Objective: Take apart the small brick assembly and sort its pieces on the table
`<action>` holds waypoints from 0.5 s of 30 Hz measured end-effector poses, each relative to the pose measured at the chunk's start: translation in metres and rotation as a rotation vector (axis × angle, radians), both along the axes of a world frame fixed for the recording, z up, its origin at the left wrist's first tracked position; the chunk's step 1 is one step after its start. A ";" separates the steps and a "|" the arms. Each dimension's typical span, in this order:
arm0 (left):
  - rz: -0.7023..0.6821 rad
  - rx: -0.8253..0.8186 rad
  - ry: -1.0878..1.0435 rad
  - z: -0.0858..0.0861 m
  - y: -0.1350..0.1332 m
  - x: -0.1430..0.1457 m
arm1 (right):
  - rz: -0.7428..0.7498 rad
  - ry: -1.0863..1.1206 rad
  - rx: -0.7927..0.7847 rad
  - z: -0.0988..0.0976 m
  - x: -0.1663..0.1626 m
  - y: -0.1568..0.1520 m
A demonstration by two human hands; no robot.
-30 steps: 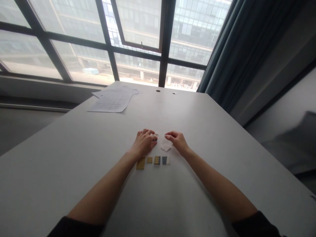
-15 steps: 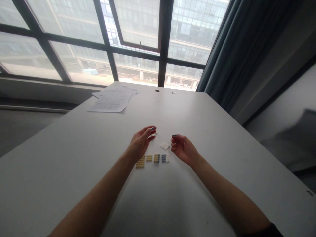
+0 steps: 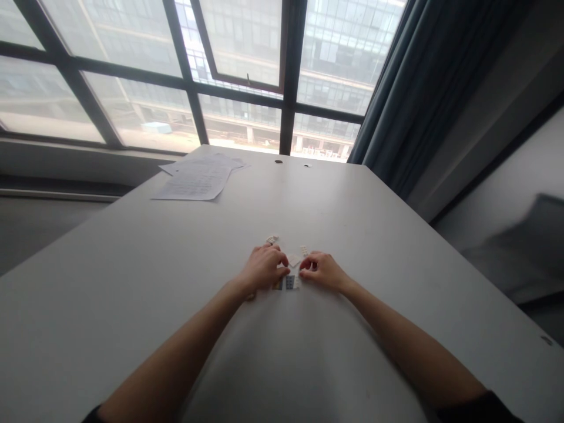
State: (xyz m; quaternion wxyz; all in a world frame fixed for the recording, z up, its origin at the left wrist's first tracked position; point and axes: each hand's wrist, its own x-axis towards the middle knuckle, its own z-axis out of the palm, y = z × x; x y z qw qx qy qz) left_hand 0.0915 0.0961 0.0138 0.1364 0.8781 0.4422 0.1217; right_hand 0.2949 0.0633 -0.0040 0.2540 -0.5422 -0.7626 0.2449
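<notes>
My left hand [image 3: 265, 267] is low over the table, fingers curled and thumb and fingertips pinched just above a grey-and-white studded toy brick plate [image 3: 291, 282]. My right hand [image 3: 325, 271] is closed in a pinch at the plate's right side. Whatever either pinch holds is too small to make out. White flat pieces [image 3: 294, 259] lie between the hands. Partly under my left hand is a tan-and-grey brick piece [image 3: 278, 285]. White studded bricks [image 3: 272, 239] lie beyond my left hand, and another white studded piece [image 3: 304, 250] lies beyond my right fingertips.
Printed paper sheets [image 3: 194, 181] lie at the far left of the white table [image 3: 282, 364]. Two round holes are near its back edge. Behind it stand large windows [image 3: 247, 47], with a dark curtain [image 3: 396, 100] on the right.
Both hands have come down and closer together, over the row of bricks. The small dark pieces in the fingers no longer show. My left hand now covers most of the tan bricks.
</notes>
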 end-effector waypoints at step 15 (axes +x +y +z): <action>0.080 0.057 -0.069 -0.011 0.014 0.000 | -0.062 -0.022 0.095 -0.009 -0.013 0.023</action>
